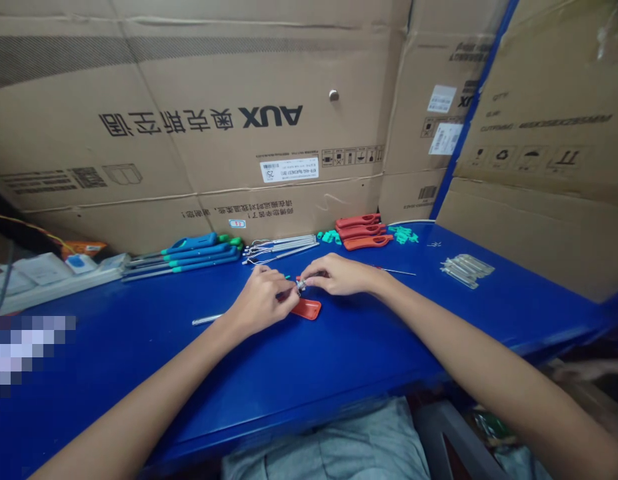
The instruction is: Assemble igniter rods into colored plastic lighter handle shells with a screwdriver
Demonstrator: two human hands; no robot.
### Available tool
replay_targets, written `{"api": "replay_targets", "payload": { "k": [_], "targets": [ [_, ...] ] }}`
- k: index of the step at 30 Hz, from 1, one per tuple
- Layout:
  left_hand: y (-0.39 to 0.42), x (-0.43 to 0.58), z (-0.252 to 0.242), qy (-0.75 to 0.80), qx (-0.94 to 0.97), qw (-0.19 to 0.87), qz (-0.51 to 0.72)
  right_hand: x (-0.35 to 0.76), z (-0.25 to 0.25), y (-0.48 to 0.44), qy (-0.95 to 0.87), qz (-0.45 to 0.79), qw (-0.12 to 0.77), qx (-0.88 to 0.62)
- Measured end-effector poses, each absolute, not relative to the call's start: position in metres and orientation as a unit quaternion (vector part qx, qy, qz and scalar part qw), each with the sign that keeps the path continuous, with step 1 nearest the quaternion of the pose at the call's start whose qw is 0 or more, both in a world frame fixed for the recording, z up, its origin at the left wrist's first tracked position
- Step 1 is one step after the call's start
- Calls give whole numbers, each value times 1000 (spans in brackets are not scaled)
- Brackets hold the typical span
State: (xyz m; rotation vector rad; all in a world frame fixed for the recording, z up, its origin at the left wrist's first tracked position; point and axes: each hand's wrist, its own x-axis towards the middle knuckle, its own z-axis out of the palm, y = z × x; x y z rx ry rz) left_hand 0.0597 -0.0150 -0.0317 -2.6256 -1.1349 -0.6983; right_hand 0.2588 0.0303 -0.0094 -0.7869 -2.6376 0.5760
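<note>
My left hand (pixel 269 297) and my right hand (pixel 333 275) meet over the middle of the table. Both pinch a small whitish-silver part (pixel 301 285) between thumb and fingers; its exact kind is too small to make out. Just under the left fingertips lies an orange plastic handle shell (pixel 309 309), its left end covered by that hand. A silver metal tube (pixel 207 320) sticks out from behind the left wrist, flat on the table. Beyond the right wrist rests a thin metal shaft (pixel 399 271), partly hidden by the hand.
Blue-handled tools (pixel 203 253), silver rods with wires (pixel 283 247), orange handle shells (pixel 363 231) and small green pieces (pixel 403 235) line the back. Clear tubular parts (pixel 466 269) lie right. A power strip (pixel 63 283) stands left. Cardboard walls (pixel 199 160) enclose the blue table (pixel 339 373).
</note>
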Motion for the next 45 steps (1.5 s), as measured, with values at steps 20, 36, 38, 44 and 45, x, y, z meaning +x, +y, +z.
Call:
{"api": "replay_targets", "payload": {
  "k": [20, 36, 38, 44, 45],
  "targets": [
    [-16, 41, -24, -337, -906, 51, -253, 446, -17, 0, -711, 22, 180, -679],
    [-2, -14, 0, -532, -832, -155, -20, 334, 5, 32, -846, 105, 161, -497],
    [-2, -16, 2, -528, -834, -161, -12, 298, 6, 40, -882, 130, 143, -429],
    [-5, -17, 9, -493, -849, -191, -11, 233, -15, 58, -921, 146, 139, -333],
    [-5, -17, 12, -489, -852, -189, -14, 229, -21, 58, -922, 142, 147, -330]
  ]
}}
